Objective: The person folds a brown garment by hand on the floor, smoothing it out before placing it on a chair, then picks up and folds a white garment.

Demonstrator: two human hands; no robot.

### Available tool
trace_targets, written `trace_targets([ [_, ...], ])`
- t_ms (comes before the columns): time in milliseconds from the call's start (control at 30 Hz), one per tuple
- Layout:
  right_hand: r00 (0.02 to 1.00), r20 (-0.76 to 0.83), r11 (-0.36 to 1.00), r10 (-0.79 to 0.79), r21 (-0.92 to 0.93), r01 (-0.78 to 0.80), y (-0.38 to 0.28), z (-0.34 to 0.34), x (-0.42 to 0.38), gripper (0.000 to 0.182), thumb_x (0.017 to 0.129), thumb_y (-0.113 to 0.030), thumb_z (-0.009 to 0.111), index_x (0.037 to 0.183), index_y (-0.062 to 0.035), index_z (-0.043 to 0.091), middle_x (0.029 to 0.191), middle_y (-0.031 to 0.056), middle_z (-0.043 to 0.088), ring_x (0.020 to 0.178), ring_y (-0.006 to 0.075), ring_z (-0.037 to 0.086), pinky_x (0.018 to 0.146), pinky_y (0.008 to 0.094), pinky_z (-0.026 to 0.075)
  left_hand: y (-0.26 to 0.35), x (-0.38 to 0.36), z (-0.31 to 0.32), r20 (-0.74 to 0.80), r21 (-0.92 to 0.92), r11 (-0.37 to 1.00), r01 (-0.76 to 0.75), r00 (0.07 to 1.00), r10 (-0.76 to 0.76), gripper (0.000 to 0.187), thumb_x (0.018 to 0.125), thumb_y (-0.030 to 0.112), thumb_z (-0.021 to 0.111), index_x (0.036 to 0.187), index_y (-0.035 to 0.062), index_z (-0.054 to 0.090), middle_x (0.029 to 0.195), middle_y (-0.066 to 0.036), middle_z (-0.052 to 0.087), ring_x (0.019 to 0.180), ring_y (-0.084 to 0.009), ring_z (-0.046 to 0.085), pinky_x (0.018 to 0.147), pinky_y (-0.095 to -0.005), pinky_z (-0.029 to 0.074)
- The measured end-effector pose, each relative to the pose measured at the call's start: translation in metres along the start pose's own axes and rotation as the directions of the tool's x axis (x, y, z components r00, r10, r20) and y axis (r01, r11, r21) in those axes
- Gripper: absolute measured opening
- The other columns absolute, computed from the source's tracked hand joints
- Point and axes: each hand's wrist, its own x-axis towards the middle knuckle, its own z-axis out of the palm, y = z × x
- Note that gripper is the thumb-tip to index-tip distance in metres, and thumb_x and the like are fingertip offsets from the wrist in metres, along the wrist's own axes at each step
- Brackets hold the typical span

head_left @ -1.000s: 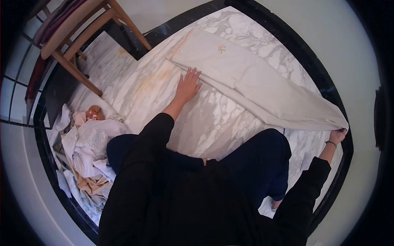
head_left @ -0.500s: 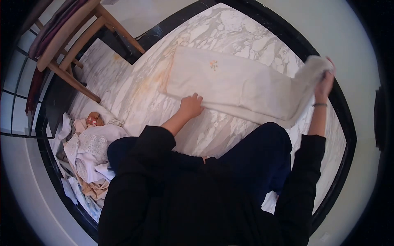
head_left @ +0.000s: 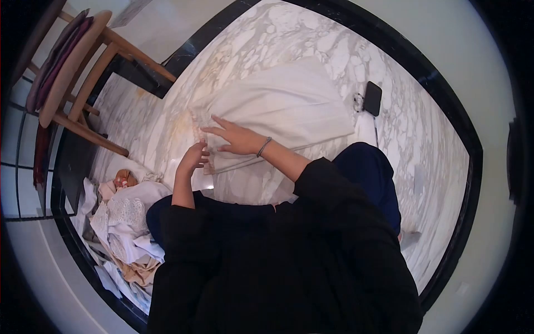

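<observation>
A white cloth (head_left: 278,108) lies folded over on the marble floor in front of my crossed legs, with soft creases across it. Its left edge has a narrow peach-toned trim. My right hand (head_left: 240,139) reaches across to that edge, palm down over the cloth with its fingers spread. Just left of it, my left hand (head_left: 192,158) is at the trimmed edge, its fingers loosely bent and apart, gripping nothing that I can see.
Lace and cloth garments (head_left: 125,222) are heaped at my left beside a brown item (head_left: 125,178). A wooden chair (head_left: 83,128) stands at the upper left. A black phone-like object (head_left: 372,98) lies right of the cloth, beside a small coil (head_left: 357,102). Black skirting borders the floor.
The cloth's right part has been brought over to the left, hiding the flower embroidery. My right hand moved far left and let go. The black object at the right has come into sight.
</observation>
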Motion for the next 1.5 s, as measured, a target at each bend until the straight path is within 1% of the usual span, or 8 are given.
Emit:
trace_targets([
  [167,0.990,0.034,0.990,0.136,0.040,-0.138,0.025,-0.023,-0.042,0.060,0.088,-0.021,0.067,0.142,-0.0165,0.043,0.150,0.0267,0.030,0.138,0.0394,0.034,0.113,0.0413,0.031,-0.002,0.030,0.003,0.012,-0.033,0.997,0.073,0.997,-0.073,0.077,0.093,0.062,0.043,0.139,-0.0002,0.036,0.111,-0.024,0.062,0.090,-0.0312,0.068,0.078,-0.0428,0.052],
  [367,0.928,-0.203,0.944,0.312,-0.045,-0.327,0.075,-0.082,-0.113,0.053,0.087,-0.022,0.067,0.137,-0.0177,0.049,0.146,0.0242,0.038,0.136,0.0419,0.035,0.111,0.0406,0.032,0.007,0.038,0.016,-0.310,-0.020,1.000,0.011,0.951,-0.017,0.086,0.083,0.049,0.070,0.136,0.0000,0.024,0.110,-0.028,0.058,0.086,-0.0310,0.068,0.063,-0.0382,0.055],
  [567,0.769,-0.061,0.723,0.636,-0.299,-0.622,0.118,-0.066,-0.152,0.057,0.087,-0.034,0.066,0.139,-0.0230,0.047,0.155,0.0199,0.025,0.144,0.0427,0.018,0.111,0.0630,0.024,0.008,0.038,0.028,-0.350,-0.053,0.998,0.016,0.936,-0.034,0.087,0.080,0.039,0.075,0.137,-0.0027,0.024,0.119,-0.025,0.056,0.097,-0.0311,0.064,0.070,-0.0376,0.057],
  [767,0.750,-0.128,0.714,0.649,-0.238,-0.659,0.110,-0.064,-0.135,0.054,0.087,-0.033,0.065,0.138,-0.0252,0.048,0.156,0.0160,0.024,0.145,0.0400,0.017,0.107,0.0714,0.021,-0.003,0.054,0.017,-0.166,-0.182,0.979,-0.086,0.985,0.056,0.059,0.081,0.026,0.072,0.126,0.0002,0.044,0.110,-0.015,0.062,0.089,-0.0241,0.065,0.073,-0.0396,0.055],
  [1167,0.687,-0.205,0.636,0.697,-0.266,-0.725,0.115,-0.064,-0.138,0.057,0.089,-0.033,0.062,0.143,-0.0273,0.042,0.157,0.0145,0.024,0.145,0.0374,0.020,0.106,0.0730,0.020,0.026,0.035,0.031,-0.226,-0.564,0.810,-0.163,0.973,0.039,0.058,0.079,0.024,0.072,0.125,-0.0033,0.049,0.114,-0.018,0.063,0.102,-0.0244,0.064,0.084,-0.0409,0.053],
  [1267,0.704,-0.260,0.657,0.661,-0.253,-0.710,0.116,-0.061,-0.135,0.061,0.089,-0.035,0.062,0.145,-0.0277,0.039,0.158,0.0151,0.021,0.146,0.0372,0.018,0.106,0.0731,0.019,0.005,0.066,0.017,-0.470,-0.177,0.886,-0.428,0.828,0.306,0.064,0.077,0.024,0.071,0.130,-0.0005,0.045,0.118,-0.018,0.063,0.104,-0.0290,0.064,0.088,-0.0419,0.051],
  [1367,0.705,-0.354,0.667,0.614,-0.245,-0.704,0.120,-0.063,-0.136,0.064,0.089,-0.037,0.062,0.147,-0.0279,0.037,0.159,0.0147,0.018,0.147,0.0363,0.014,0.105,0.0746,0.017,0.047,0.020,0.015,-0.541,0.183,0.980,-0.076,0.825,0.165,0.067,0.076,0.021,0.068,0.136,0.0038,0.042,0.119,-0.020,0.063,0.106,-0.0339,0.063,0.094,-0.0429,0.048],
  [1500,0.582,-0.227,0.506,0.781,-0.317,-0.802,0.123,-0.067,-0.146,0.065,0.091,-0.042,0.057,0.150,-0.0279,0.032,0.161,0.0135,0.012,0.148,0.0348,0.010,0.104,0.0769,0.012,0.035,0.019,0.017,-0.500,0.435,0.891,0.125,0.857,0.123,0.074,0.075,0.021,0.069,0.141,0.0083,0.038,0.124,-0.022,0.057,0.115,-0.0346,0.057,0.097,-0.0451,0.045],
])
